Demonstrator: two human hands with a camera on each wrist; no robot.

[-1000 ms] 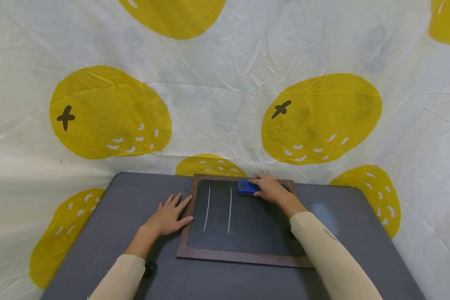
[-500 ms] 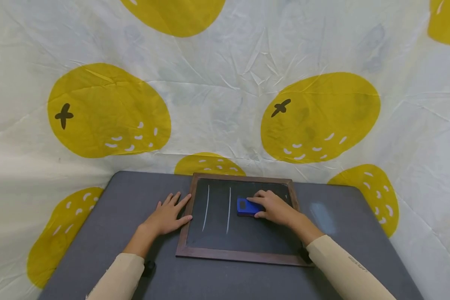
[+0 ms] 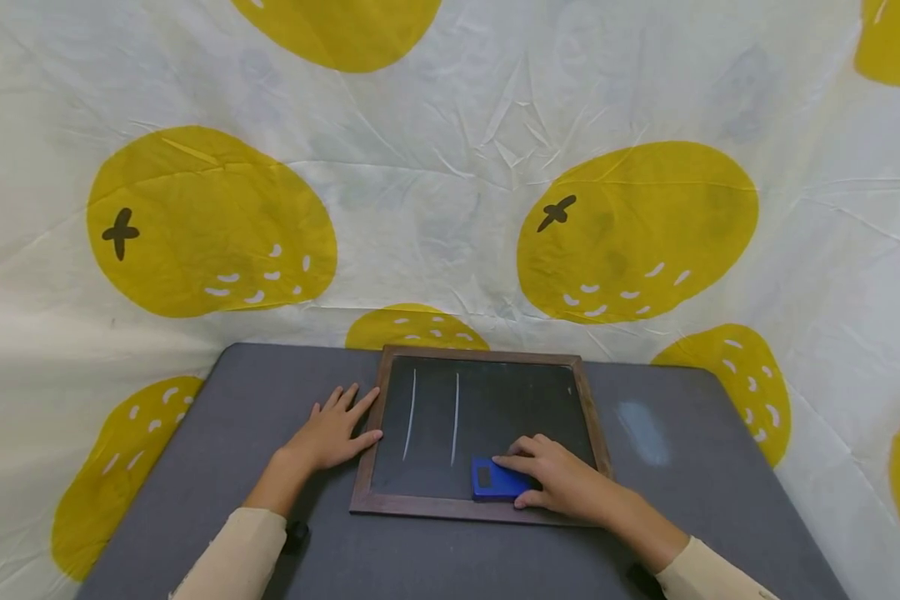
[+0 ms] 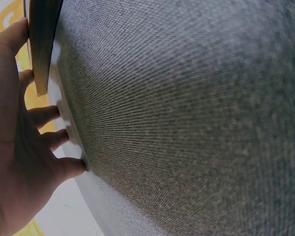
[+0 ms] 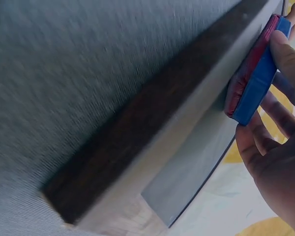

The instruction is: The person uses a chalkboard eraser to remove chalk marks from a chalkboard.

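Observation:
A wood-framed chalkboard (image 3: 427, 417) lies on the grey table, with two white chalk lines on its left half. My right hand (image 3: 566, 481) grips a blue chalkboard eraser (image 3: 499, 482) near the board's bottom edge. The right wrist view shows the eraser (image 5: 260, 81) pinched between thumb and fingers, its reddish pad turned toward the board. With fingers spread, my left hand (image 3: 330, 437) touches the frame's left side. In the left wrist view, the thumb and index finger of the left hand (image 4: 19, 132) meet the frame (image 4: 42, 44), and other fingertips rest on the table.
The grey table (image 3: 450, 558) extends around the board. A pale chalk smudge (image 3: 643, 432) marks the table right of the frame. Behind the table hangs a white cloth (image 3: 420, 208) printed with yellow fruit. A small white mark sits near the board's upper right.
My right hand has drawn the eraser down the board from the top edge to the bottom edge, right of the second line. The left hand stays in place on the frame.

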